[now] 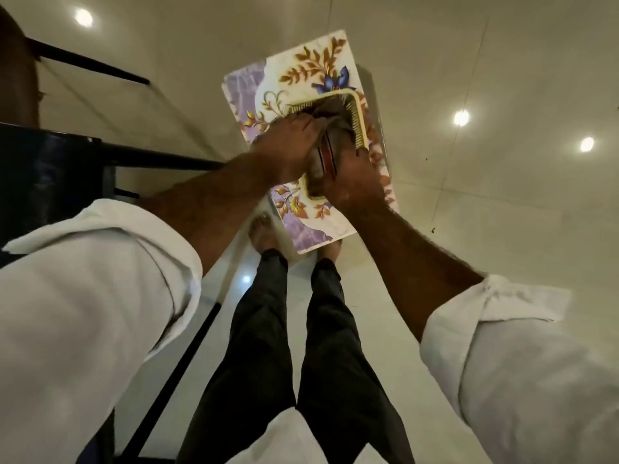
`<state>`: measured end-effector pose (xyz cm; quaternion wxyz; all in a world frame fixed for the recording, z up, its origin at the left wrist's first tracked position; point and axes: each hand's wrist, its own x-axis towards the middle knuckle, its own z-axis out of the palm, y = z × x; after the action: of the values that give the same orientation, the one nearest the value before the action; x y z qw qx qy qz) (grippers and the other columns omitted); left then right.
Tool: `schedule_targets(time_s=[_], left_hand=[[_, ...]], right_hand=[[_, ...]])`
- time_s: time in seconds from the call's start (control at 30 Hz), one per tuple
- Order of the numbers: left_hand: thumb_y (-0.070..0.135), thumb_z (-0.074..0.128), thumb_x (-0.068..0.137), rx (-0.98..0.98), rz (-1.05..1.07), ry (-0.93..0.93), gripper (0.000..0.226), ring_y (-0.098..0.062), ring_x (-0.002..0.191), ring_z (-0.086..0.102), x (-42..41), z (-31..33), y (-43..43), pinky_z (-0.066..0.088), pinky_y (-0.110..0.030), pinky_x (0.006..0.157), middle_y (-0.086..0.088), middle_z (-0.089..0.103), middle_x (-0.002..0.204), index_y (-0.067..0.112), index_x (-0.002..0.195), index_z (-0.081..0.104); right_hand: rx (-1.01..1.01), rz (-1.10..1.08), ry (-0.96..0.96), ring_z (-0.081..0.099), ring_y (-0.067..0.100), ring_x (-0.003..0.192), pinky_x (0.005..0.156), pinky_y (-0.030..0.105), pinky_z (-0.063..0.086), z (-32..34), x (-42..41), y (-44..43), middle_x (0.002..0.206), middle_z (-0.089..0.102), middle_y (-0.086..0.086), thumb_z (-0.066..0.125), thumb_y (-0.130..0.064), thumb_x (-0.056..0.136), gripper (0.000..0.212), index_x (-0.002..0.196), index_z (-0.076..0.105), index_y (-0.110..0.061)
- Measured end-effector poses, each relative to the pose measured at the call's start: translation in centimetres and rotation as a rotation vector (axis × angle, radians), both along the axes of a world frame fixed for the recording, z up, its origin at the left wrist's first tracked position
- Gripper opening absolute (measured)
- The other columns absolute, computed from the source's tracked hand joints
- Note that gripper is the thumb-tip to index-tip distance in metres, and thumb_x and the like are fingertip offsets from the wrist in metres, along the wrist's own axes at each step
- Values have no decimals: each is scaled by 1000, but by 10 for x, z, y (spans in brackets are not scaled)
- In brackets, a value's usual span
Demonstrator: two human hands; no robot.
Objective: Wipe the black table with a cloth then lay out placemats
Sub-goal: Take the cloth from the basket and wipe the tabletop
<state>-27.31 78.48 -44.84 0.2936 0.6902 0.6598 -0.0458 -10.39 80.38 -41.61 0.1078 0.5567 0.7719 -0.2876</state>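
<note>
Cloth (321, 155) bunched in basket (355, 108), half hidden beneath both hands (294, 145).

My left hand (288, 145) and right hand (351, 175) both grip a folded cloth (326, 152) inside a cream basket (356, 112) on a floral stool (308, 65).

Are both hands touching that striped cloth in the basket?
Touching. The head view shows the left hand and right hand pressed on the folded cloth in the cream basket.
</note>
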Motion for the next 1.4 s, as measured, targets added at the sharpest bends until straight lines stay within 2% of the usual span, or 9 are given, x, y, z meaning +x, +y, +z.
schedule_targets(time_s=[0.23, 0.4, 0.6, 0.7, 0.8, 0.9, 1.03, 1.2, 1.4], left_hand=[[18, 71, 102, -55, -49, 112, 85, -48, 150, 44, 24, -37, 37, 38, -57, 127, -26, 40, 167, 2, 172, 25], [14, 62, 108, -41, 30, 189, 41, -41, 142, 54, 37, -39, 57, 48, -53, 117, -21, 52, 155, 6, 148, 56], [29, 72, 94, 20, 13, 20, 39, -45, 129, 58, 16, -35, 45, 48, -58, 111, -21, 63, 137, 8, 127, 70], [25, 66, 83, 122, 38, -181, 30, -43, 105, 65, 3, -26, 32, 49, -46, 91, -19, 71, 111, 7, 107, 70], [12, 59, 83, 136, 248, -421, 29, -23, 82, 62, 1, 10, 14, 35, -33, 69, -8, 63, 93, 4, 111, 62], [11, 54, 88, 122, 474, -631, 40, 5, 76, 61, -4, 62, -7, 47, -17, 69, -3, 69, 98, 2, 126, 62], [29, 52, 87, 285, 824, -731, 38, -14, 81, 61, -19, 140, -53, 50, -33, 76, -5, 69, 92, 2, 108, 70], [12, 66, 96, 574, 1215, -644, 12, -2, 70, 61, -53, 240, -163, 53, -24, 66, 2, 67, 81, 3, 101, 71], [26, 86, 97, 587, 1224, -369, 20, 1, 81, 67, -69, 326, -305, 50, -18, 71, 18, 70, 92, 30, 108, 70]], right_hand=[[-49, -11, -319, 69, 32, 129, 102, 41, 56, -34, -18, 16, 144, 65, 12, 70, -31, 105, 53, 150, 50, -12], [-65, -13, -382, 68, 32, 133, 107, 40, 56, -46, -19, 30, 149, 65, 13, 58, -22, 114, 41, 152, 52, -8], [-155, -72, -252, 71, 30, 125, 100, 41, 58, -30, -10, 42, 139, 71, 7, 69, -45, 107, 46, 142, 66, -15], [-122, -53, -96, 73, 33, 115, 94, 44, 59, -5, 0, 41, 125, 75, 8, 74, -62, 96, 57, 132, 72, -17], [-118, -8, 13, 73, 33, 103, 88, 41, 58, 33, 6, 43, 110, 76, 10, 80, -56, 92, 52, 122, 77, -13], [-215, -13, 117, 63, 26, 90, 74, 33, 45, 80, 7, 48, 101, 65, 3, 84, -52, 84, 46, 108, 63, -19], [-272, 68, 318, 70, 26, 96, 77, 33, 51, 153, -6, 43, 109, 68, 3, 86, -26, 84, 42, 116, 60, -19], [-405, 279, 481, 71, 7, 70, 60, 28, 57, 241, -74, 9, 88, 76, 0, 98, -19, 83, 35, 103, 69, -26], [-526, 700, 476, 65, 20, 83, 73, 47, 61, 317, -168, -65, 90, 70, 7, 95, -31, 78, 38, 97, 65, -17]])
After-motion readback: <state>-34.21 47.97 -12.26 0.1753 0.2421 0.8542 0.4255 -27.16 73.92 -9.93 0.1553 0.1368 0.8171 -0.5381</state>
